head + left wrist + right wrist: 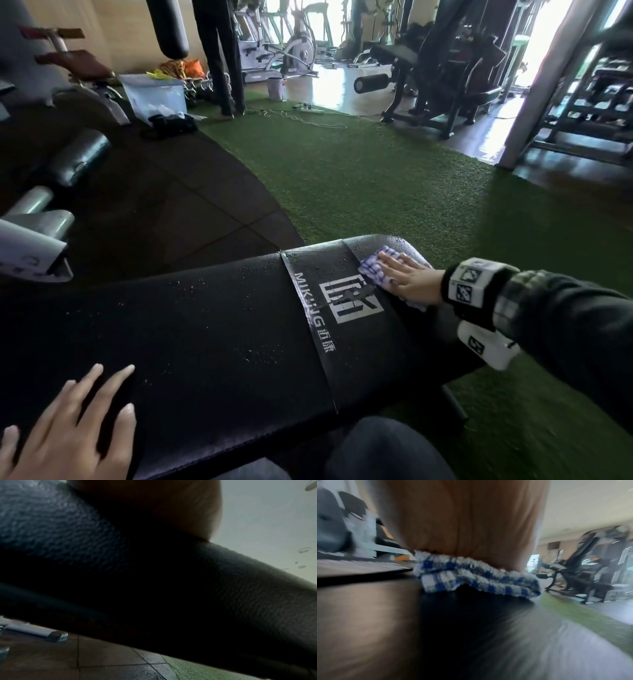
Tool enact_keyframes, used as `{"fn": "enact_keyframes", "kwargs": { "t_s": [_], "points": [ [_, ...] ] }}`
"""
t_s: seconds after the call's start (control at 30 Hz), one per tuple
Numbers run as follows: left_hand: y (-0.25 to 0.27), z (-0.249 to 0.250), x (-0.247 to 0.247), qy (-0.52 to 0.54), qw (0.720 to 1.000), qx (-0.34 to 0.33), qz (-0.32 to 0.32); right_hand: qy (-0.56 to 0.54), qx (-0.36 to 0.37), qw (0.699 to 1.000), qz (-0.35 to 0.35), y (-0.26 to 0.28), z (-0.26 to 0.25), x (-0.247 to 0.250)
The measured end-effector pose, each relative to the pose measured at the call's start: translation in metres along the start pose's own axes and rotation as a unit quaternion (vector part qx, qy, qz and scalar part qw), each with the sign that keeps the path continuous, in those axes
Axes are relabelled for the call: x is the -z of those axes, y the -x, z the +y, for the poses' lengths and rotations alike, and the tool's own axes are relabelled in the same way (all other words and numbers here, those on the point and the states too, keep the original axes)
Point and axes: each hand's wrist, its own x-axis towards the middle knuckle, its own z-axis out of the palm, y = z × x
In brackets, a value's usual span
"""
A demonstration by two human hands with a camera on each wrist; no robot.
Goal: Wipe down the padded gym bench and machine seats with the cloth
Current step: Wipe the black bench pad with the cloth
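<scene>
Green turf surrounds the black padded gym bench [205, 329], droplets beading it. Flat, fingers straight, the right hand [409, 279] presses the folded blue-checked cloth [375, 269] onto the far end; the left hand [73, 428] lies splayed, bracing. Wiping is underway; next, probably sweep toward the wet middle.

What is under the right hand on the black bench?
Under the right hand lies a folded blue-and-white checked cloth, pressed flat on the wet bench. The padding beneath the cloth is covered.
</scene>
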Motion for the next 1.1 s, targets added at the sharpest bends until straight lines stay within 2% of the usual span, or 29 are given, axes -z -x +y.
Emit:
{"fn": "enact_keyframes", "kwargs": {
  "t_s": [0.03,0.1,0.2,0.27,0.37,0.43,0.57,0.73,0.87,0.93,1.0,1.07,1.1],
  "points": [
    [-0.002,-0.003,0.004,-0.004,1.0,0.012,-0.022,-0.006,-0.027,1.0,-0.003,-0.004,0.002,0.007],
    [-0.007,0.004,0.003,-0.014,1.0,0.006,0.007,-0.046,-0.068,0.997,0.015,-0.008,0.012,0.015],
    [-0.009,0.0,0.001,-0.008,1.0,0.006,0.018,-0.146,-0.101,0.984,0.022,0.004,0.029,0.008],
    [-0.009,-0.001,0.001,0.002,1.0,-0.008,0.02,-0.138,-0.116,0.983,0.013,0.024,0.031,-0.002],
    [-0.011,0.0,0.002,0.002,1.0,-0.012,0.015,-0.101,-0.105,0.989,-0.021,0.051,0.014,-0.012],
    [-0.01,0.0,0.003,-0.008,1.0,-0.005,0.008,-0.051,-0.07,0.996,-0.039,0.051,-0.005,-0.01],
    [-0.009,0.001,0.004,-0.013,1.0,0.003,0.01,0.004,-0.054,0.999,-0.008,0.02,-0.026,0.008],
    [-0.009,0.0,0.006,-0.006,1.0,-0.002,0.006,-0.08,-0.086,0.993,0.013,-0.001,0.014,0.02],
    [-0.008,0.009,0.011,0.006,1.0,0.009,0.0,-0.127,-0.128,0.983,0.023,0.023,0.024,-0.005],
    [-0.007,0.003,0.009,-0.013,1.0,0.01,-0.018,-0.129,-0.124,0.984,-0.01,0.035,0.011,-0.012],
    [-0.006,-0.015,0.012,-0.078,0.994,0.01,-0.079,-0.054,-0.083,0.995,-0.029,0.041,-0.011,-0.006],
    [-0.008,-0.027,0.018,-0.108,0.985,-0.017,-0.132,0.008,-0.066,0.998,-0.012,0.029,-0.028,0.004],
    [-0.008,-0.027,0.019,-0.109,0.987,-0.016,-0.12,0.006,-0.062,0.998,-0.002,0.018,-0.029,0.011]
  ]
}}
